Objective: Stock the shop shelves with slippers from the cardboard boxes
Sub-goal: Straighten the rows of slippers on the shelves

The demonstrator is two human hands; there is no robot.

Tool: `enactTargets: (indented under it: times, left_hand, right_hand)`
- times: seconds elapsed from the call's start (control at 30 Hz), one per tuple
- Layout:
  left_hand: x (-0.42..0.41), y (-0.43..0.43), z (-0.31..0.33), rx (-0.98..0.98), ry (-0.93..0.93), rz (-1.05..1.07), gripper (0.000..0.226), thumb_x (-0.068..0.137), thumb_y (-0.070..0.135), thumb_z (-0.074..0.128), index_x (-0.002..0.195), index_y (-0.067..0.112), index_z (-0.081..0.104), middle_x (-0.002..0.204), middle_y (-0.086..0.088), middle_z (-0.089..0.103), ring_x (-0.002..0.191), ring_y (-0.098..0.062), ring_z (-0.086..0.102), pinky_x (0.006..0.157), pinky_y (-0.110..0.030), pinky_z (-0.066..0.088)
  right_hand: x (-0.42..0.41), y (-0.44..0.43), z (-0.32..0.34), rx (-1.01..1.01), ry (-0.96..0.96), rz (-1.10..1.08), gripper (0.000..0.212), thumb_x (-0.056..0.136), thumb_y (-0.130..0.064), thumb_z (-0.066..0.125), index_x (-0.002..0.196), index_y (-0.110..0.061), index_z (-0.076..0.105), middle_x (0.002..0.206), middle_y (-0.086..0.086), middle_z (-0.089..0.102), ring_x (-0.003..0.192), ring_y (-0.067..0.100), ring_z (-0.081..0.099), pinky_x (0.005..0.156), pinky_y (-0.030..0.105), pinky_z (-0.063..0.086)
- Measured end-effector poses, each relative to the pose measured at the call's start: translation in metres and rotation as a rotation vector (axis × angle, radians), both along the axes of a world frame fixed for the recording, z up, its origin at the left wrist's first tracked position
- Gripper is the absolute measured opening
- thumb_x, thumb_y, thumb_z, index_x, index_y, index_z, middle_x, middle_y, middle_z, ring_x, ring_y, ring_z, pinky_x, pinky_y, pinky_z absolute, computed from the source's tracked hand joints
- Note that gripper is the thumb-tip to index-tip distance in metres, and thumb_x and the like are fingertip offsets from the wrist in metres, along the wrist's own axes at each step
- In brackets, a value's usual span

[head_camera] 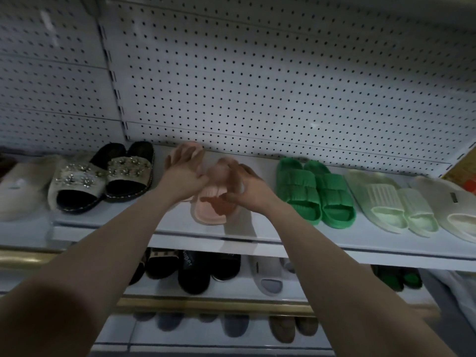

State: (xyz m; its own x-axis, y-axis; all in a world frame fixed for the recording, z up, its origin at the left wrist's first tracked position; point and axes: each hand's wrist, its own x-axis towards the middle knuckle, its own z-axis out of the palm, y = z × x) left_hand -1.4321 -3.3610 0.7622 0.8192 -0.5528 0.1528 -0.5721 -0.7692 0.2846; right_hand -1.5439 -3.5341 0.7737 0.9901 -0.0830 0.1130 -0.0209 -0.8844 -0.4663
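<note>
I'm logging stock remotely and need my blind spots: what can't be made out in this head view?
Head view:
1. Far pale pink rubber slipper: mostly covered by the left hand gripping it.
2. Strap of the near pale pink rubber slipper: hidden under the right hand, motion-blurred.
3. Orange-brown object: cut off by the right edge; box or not, unclear.
4. Lowest brown slippers: dim, blurred.

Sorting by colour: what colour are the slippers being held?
Pale pink ribbed slippers, clearest in head view.
</note>
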Motion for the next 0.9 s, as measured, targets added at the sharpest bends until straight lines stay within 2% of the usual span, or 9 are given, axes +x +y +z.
enactTargets:
  times: [0.1,0.2,0.3,0.37,0.5,0.6,0.73,0.8,0.9]
  left_hand:
    - [0.014,0.008,-0.001,0.044,-0.028,0.012,0.078,0.074,0.045,0.028,0.149,0.026,0.018,0.158,-0.002,0.012,0.143,-0.027,0.013,0.113,-0.049,0.014]
    - [0.027,0.013,-0.002,0.086,0.05,0.019,0.07,0.082,0.035,0.041,0.146,0.027,0.012,0.157,-0.002,0.01,0.142,-0.031,0.012,0.111,-0.05,0.022]
    - [0.035,0.014,-0.003,0.155,0.062,-0.021,0.084,0.078,0.03,0.057,0.145,0.024,0.007,0.155,-0.007,0.012,0.138,-0.034,0.019,0.103,-0.047,0.038]
    - [0.04,0.011,-0.004,0.185,0.08,-0.026,0.091,0.071,0.03,0.061,0.143,0.024,0.006,0.153,-0.007,0.015,0.136,-0.035,0.02,0.102,-0.048,0.041]
    - [0.046,0.009,-0.005,0.175,0.068,0.005,0.077,0.07,0.027,0.052,0.136,0.025,0.011,0.146,-0.011,0.026,0.132,-0.035,0.026,0.099,-0.05,0.042]
    - [0.046,0.01,-0.007,0.161,0.057,0.008,0.085,0.076,0.018,0.058,0.145,0.023,0.009,0.15,-0.01,0.02,0.135,-0.034,0.021,0.097,-0.049,0.043]
    - [0.041,0.009,-0.009,0.153,0.074,-0.045,0.09,0.077,0.01,0.059,0.149,0.026,0.009,0.156,-0.003,0.012,0.142,-0.032,0.014,0.103,-0.05,0.041]
    - [0.038,0.01,-0.009,0.138,0.074,-0.064,0.088,0.078,0.007,0.058,0.15,0.026,0.01,0.155,-0.002,0.016,0.138,-0.031,0.02,0.101,-0.049,0.043]
    - [0.028,0.012,-0.011,0.127,0.006,-0.079,0.083,0.08,0.006,0.055,0.148,0.026,0.013,0.149,-0.006,0.027,0.123,-0.033,0.036,0.094,-0.044,0.045]
  right_hand:
    - [0.011,0.01,-0.003,-0.008,0.069,-0.023,0.091,0.078,-0.046,0.074,0.152,-0.029,0.023,0.151,0.007,0.037,0.126,0.031,0.048,0.098,0.034,0.045]
    - [0.014,0.015,-0.001,-0.021,0.094,-0.059,0.102,0.073,-0.049,0.078,0.155,-0.028,0.02,0.153,0.007,0.035,0.129,0.03,0.046,0.101,0.034,0.042]
    - [0.016,0.019,-0.001,-0.016,0.1,-0.085,0.106,0.069,-0.051,0.08,0.154,-0.028,0.021,0.153,0.007,0.035,0.13,0.03,0.045,0.105,0.035,0.04]
    - [0.017,0.019,-0.004,-0.021,0.097,-0.098,0.105,0.069,-0.052,0.081,0.153,-0.03,0.023,0.154,0.006,0.034,0.13,0.031,0.046,0.105,0.037,0.041]
    - [0.014,0.019,-0.009,-0.094,0.107,-0.108,0.099,0.078,-0.036,0.079,0.156,-0.025,0.019,0.158,0.01,0.026,0.127,0.035,0.05,0.101,0.038,0.044]
    - [0.013,0.018,-0.011,-0.112,0.104,-0.127,0.099,0.079,-0.031,0.078,0.157,-0.025,0.017,0.16,0.008,0.021,0.126,0.036,0.05,0.101,0.039,0.045]
    - [0.017,0.016,-0.016,-0.134,0.116,-0.133,0.103,0.075,-0.023,0.081,0.156,-0.028,0.018,0.161,0.008,0.018,0.125,0.037,0.051,0.101,0.038,0.045]
    - [0.019,0.016,-0.018,-0.146,0.123,-0.142,0.105,0.073,-0.02,0.081,0.156,-0.029,0.018,0.161,0.007,0.018,0.124,0.038,0.052,0.1,0.038,0.046]
    - [0.021,0.013,-0.019,-0.137,0.126,-0.153,0.107,0.07,-0.015,0.081,0.156,-0.03,0.018,0.161,0.006,0.018,0.124,0.038,0.052,0.101,0.039,0.046]
